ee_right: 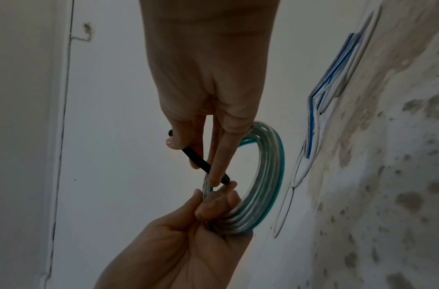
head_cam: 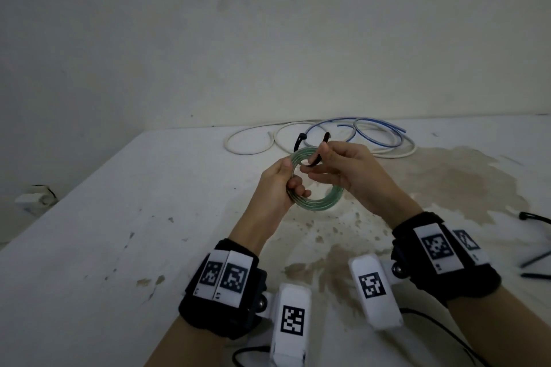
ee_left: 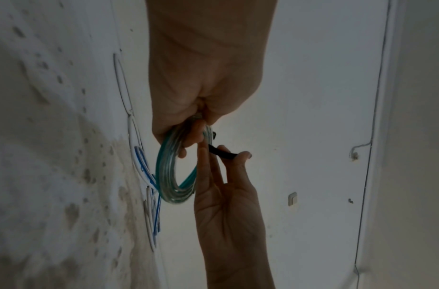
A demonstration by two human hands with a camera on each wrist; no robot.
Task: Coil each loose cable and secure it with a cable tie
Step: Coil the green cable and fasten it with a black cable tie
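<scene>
1. A person's left hand (head_cam: 278, 185) grips the near-left side of a coiled clear hose with a green stripe (head_cam: 323, 205), fingers curled round the bundled loops, and holds it in the air above the middle of a stained white table (head_cam: 89, 247).
2. The right hand (head_cam: 343, 171) pinches a black cable tie (head_cam: 316, 159) between thumb and fingers at the far side of the coil; the strap passes through the ring, and both of its ends stick up free above the hands, not joined.
3. The right wrist view shows the strap (ee_right: 203, 164) running slantwise from the thumb down to the coil (ee_right: 270, 176), where the left hand (ee_right: 208, 213) clamps the loops.
4. In the left wrist view the right hand (ee_left: 228, 205) reaches up from below, its fingertips closed on the strap (ee_left: 222, 153) beside the coil (ee_left: 171, 176), which hangs from the left hand (ee_left: 188, 125).
5. Toward the far edge of the table, behind the hands, loose white tubing (head_cam: 253, 140) and clear tubing with a blue stripe (head_cam: 375, 132) lie in open, overlapping loops.
6. More black cable ties (head_cam: 536, 259) lie at the table's right edge.
7. Black wrist straps carry white blocks (head_cam: 293, 322) printed with square black-and-white marker patterns; no readable words or brand names show on them.
</scene>
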